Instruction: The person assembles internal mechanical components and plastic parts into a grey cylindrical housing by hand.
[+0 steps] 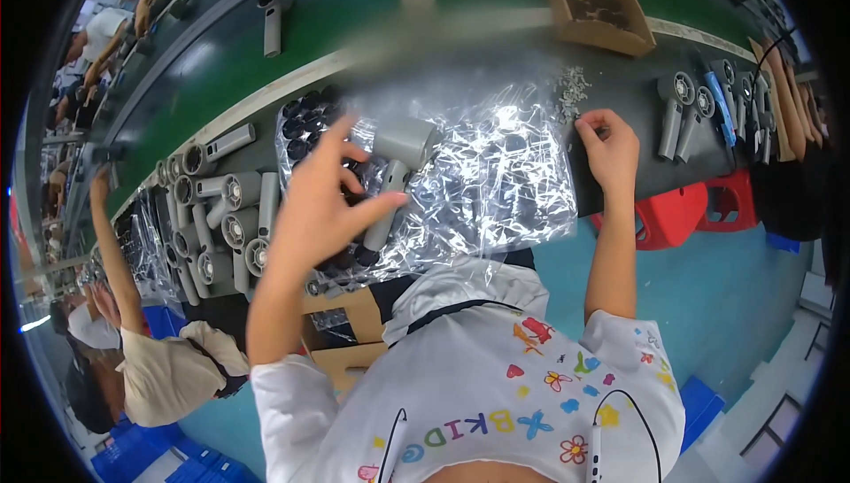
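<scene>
A grey hair-dryer-shaped housing (pixel 405 141), with a round barrel and a handle, lies on a clear plastic sheet (pixel 496 182). My left hand (pixel 323 195) is over the left side of its handle, thumb and fingers apart, slightly smeared by motion. No firm grip on the housing shows. To the right, my right hand (pixel 611 148) has its fingers curled into a pinch at the near edge of a small pile of pale grey parts (pixel 574 89). Anything between those fingertips is hidden. Several black round parts (pixel 305 120) sit by the sheet's upper left corner.
Many similar grey housings (pixel 235 191) crowd the table at left. More stand at right (pixel 677 93) near a blue tool (pixel 722 107). A cardboard box (pixel 602 14) with dark parts sits by the green belt (pixel 354 9). A red stool (pixel 664 217) is below; a co-worker (pixel 173 368) works at left.
</scene>
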A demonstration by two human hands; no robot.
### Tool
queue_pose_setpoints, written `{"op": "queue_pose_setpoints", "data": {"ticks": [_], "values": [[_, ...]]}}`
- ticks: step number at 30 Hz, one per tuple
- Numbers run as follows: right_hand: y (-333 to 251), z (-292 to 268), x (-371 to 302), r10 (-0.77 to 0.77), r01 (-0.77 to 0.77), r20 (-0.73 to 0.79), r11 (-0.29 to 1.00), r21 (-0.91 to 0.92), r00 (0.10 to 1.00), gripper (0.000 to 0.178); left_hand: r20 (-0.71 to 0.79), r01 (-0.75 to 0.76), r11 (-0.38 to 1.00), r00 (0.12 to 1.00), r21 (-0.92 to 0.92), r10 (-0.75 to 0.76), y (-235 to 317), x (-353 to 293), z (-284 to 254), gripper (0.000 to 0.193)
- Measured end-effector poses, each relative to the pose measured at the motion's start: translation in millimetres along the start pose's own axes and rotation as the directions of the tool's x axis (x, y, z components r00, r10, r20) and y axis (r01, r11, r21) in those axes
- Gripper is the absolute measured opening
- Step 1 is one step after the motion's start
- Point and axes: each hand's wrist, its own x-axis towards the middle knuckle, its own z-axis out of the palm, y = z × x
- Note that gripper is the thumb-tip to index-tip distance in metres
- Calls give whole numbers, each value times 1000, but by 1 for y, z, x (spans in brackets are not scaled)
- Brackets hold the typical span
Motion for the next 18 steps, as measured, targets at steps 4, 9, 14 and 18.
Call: {"op": "queue_pose_setpoints", "data": {"ticks": [4, 9, 14, 18], "values": [[-25, -5, -12, -21, 4, 48, 947, 322, 999, 15, -83, 42, 998, 995, -53, -47, -6, -8, 37, 91], [-106, -12, -50, -162, -88, 303, 740, 667, 939, 13, -58, 96, 774, 984, -626, -170, -14, -21, 52, 78], [-165, 5, -75, -505, 194, 295, 708, 679, 811, 12, -62, 0, 331, 982, -943, -176, 9, -38, 60, 71], [-187, 22, -80, -734, 535, 105, 577, 617, 671, 14, -69, 10, 284, 961, -959, -269, 16, -43, 64, 71]]}}
